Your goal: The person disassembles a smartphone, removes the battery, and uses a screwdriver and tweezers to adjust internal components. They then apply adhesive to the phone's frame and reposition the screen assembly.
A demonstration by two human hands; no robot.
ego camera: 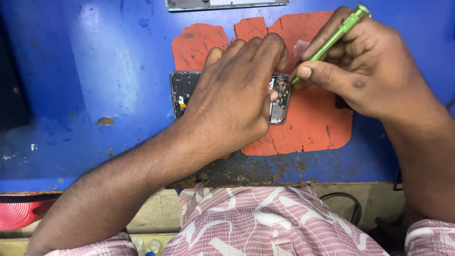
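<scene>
An opened phone (183,90) with its back off lies flat on a cracked orange mat (313,123) on the blue worktable (95,71). My left hand (237,95) rests over the phone's middle and presses it down, hiding most of it. My right hand (365,66) holds a green screwdriver (339,33) like a pen. Its tip touches the exposed parts at the phone's right end (282,90).
A grey flat device or panel (227,4) lies at the table's far edge. The table's near edge (246,173) is chipped and rusty. A red object (19,211) sits low left, and a black cable (348,201) hangs below the table at right.
</scene>
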